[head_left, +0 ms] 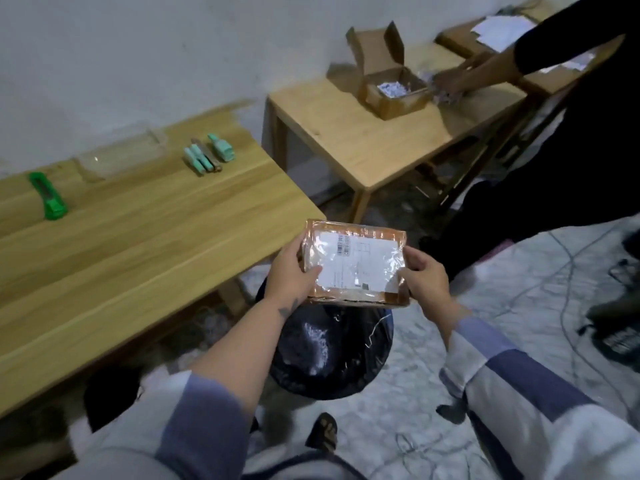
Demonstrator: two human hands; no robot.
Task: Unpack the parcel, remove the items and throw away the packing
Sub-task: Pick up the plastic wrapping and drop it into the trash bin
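While you hold the parcel [355, 263] by its short ends, left hand [289, 275] and right hand [424, 277] each grasping one, its long axis runs left to right. It hangs over the bin [332, 351]; the knife [50, 197] lies far left on the table [138, 237].

Black-lined bin [332, 358] stands open below; wooden table [138, 237] edge crowds left.

Brown taped parcel [353, 265] with white label; black bin bag [332, 355]; green cutter [48, 196]; teal items [207, 154]; light wood table [138, 237]; blue-and-white striped sleeves [519, 393].
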